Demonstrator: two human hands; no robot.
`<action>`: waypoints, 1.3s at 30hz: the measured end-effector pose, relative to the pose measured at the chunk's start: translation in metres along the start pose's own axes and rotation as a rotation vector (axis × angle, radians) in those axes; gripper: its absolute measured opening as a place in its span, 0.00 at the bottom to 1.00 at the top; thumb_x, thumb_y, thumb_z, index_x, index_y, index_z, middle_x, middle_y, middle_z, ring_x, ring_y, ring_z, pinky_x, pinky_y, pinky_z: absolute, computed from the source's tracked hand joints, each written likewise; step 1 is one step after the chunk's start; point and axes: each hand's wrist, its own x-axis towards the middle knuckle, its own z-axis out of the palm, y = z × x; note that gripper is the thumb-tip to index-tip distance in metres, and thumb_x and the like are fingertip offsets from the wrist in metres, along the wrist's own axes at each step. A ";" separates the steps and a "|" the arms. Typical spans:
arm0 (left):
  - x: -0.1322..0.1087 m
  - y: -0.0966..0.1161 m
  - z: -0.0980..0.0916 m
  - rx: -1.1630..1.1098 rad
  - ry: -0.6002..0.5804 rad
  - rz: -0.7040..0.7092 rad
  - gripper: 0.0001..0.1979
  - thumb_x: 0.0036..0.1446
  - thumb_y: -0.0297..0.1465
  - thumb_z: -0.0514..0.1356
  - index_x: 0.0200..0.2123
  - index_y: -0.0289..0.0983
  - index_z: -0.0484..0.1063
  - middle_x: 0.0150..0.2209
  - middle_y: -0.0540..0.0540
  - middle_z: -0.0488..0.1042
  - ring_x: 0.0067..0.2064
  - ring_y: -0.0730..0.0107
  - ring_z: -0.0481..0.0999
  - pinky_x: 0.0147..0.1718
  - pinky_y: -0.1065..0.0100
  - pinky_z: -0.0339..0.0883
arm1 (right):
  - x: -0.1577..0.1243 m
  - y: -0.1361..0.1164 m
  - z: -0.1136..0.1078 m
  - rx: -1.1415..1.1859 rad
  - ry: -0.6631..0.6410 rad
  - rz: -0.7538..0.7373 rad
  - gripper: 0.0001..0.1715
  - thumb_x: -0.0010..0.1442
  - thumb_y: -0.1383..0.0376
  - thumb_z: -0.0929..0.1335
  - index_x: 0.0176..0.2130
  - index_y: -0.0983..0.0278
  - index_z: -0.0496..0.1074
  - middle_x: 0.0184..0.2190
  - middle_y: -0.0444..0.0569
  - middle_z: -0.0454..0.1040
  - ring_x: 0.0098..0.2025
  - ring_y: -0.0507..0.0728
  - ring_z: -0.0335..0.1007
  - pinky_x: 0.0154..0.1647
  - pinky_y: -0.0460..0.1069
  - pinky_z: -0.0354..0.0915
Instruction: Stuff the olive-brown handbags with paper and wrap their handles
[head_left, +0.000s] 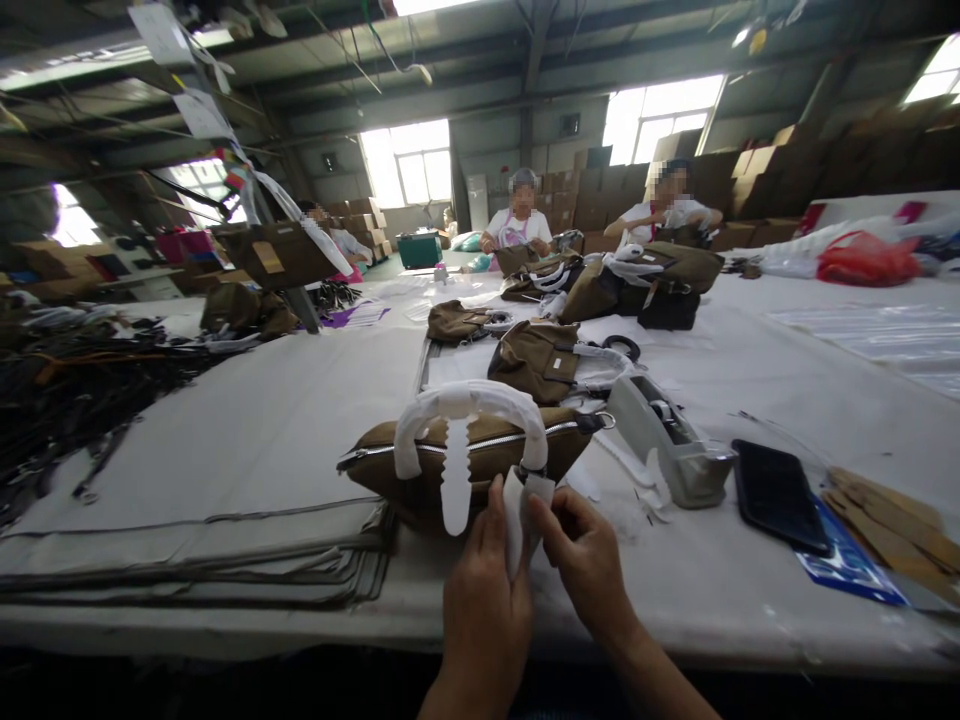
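Note:
A brown zipped handbag (480, 460) stands on the white table (285, 420) just beyond my hands. Its handle (469, 405) is wrapped in white foam paper, and a white strip hangs down from the handle's middle. My left hand (484, 600) and my right hand (589, 560) both pinch a white paper wrap (525, 505) at the handle's right base. The fingers of both hands are closed on that wrap.
A grey tape dispenser (671, 445), a black phone (776, 495) and tan strips (892, 530) lie to the right. More brown bags (536, 360) sit farther back. Dark straps (82, 390) pile at left. Flat plastic sheets (225, 565) stack near the table's front edge. People work across the table.

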 end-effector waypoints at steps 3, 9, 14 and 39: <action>-0.002 0.006 0.007 0.200 0.001 -0.054 0.35 0.64 0.25 0.51 0.72 0.41 0.44 0.61 0.38 0.69 0.52 0.54 0.78 0.42 0.61 0.76 | -0.002 0.001 0.005 -0.019 0.059 -0.051 0.24 0.60 0.52 0.71 0.23 0.63 0.62 0.20 0.39 0.56 0.23 0.49 0.53 0.23 0.44 0.55; 0.000 0.019 0.008 0.293 0.009 -0.033 0.32 0.68 0.30 0.49 0.72 0.40 0.43 0.57 0.38 0.69 0.50 0.54 0.78 0.43 0.59 0.77 | -0.003 -0.004 -0.003 0.036 -0.044 -0.023 0.22 0.60 0.53 0.71 0.24 0.62 0.64 0.18 0.40 0.62 0.20 0.50 0.58 0.21 0.45 0.59; -0.001 0.021 0.008 0.285 -0.007 -0.001 0.37 0.65 0.29 0.52 0.73 0.37 0.41 0.56 0.35 0.68 0.53 0.54 0.75 0.50 0.58 0.75 | -0.005 -0.012 -0.011 -0.144 -0.034 -0.165 0.19 0.60 0.56 0.71 0.24 0.63 0.68 0.20 0.41 0.65 0.24 0.50 0.61 0.26 0.44 0.61; 0.020 -0.012 -0.007 -0.660 -0.152 -0.428 0.28 0.49 0.50 0.67 0.45 0.35 0.75 0.42 0.42 0.81 0.48 0.51 0.78 0.49 0.60 0.69 | 0.019 -0.028 -0.062 -0.279 -0.113 -0.117 0.16 0.65 0.54 0.67 0.36 0.61 0.79 0.30 0.47 0.78 0.32 0.56 0.75 0.38 0.49 0.69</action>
